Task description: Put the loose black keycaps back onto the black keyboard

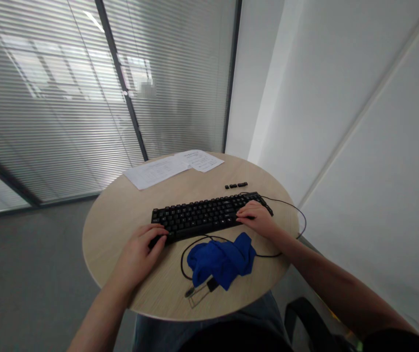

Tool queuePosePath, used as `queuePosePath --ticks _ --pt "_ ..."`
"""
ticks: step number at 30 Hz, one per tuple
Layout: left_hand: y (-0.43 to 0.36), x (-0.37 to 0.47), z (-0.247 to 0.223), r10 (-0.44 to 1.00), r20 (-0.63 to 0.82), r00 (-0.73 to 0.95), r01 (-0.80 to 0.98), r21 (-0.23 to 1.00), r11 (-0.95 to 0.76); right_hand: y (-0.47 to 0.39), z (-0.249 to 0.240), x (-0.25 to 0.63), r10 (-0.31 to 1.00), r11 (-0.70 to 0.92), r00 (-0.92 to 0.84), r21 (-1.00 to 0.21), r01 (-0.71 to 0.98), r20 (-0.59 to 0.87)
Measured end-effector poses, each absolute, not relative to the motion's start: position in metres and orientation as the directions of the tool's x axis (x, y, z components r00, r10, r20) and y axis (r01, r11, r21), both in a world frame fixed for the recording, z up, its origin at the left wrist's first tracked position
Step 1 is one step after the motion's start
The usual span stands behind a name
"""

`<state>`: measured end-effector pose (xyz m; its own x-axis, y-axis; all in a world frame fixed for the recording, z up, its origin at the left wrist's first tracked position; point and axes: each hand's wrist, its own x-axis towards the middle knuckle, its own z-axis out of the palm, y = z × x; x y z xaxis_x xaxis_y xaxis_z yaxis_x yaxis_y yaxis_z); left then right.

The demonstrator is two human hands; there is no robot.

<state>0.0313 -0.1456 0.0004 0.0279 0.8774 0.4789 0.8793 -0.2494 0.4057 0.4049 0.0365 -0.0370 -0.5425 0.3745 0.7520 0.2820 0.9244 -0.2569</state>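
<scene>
A black keyboard (198,217) lies on the round table, turned slightly. My left hand (147,247) grips its near left corner, fingers on top and thumb along the front edge. Over the right part of the keyboard, my right hand (255,217) has its fingers and thumb drawn together at the keys and near edge; the palm covers what lies beneath. A crumpled blue cloth (222,259) rests between my forearms, in front of the keyboard. Partly under it is a small wire tool with a dark handle (212,284), like a keycap puller. Several loose black keycaps (236,185) sit in a row behind the keyboard.
Printed sheets of paper (161,170) lie at the back of the light wooden table (110,230). A black cable (303,215) loops over the right edge and around the cloth. A white wall (370,161) rises at right; a chair armrest (304,318) is below.
</scene>
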Motion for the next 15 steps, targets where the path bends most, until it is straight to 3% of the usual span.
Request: queuePosePath --ticks 15 --pt "-0.1448 0.03 -0.002 0.882 0.471 0.028 0.881 0.405 -0.244 0.0357 -0.029 0.4118 0.378 0.917 -0.669 -0.162 0.363 0.64"
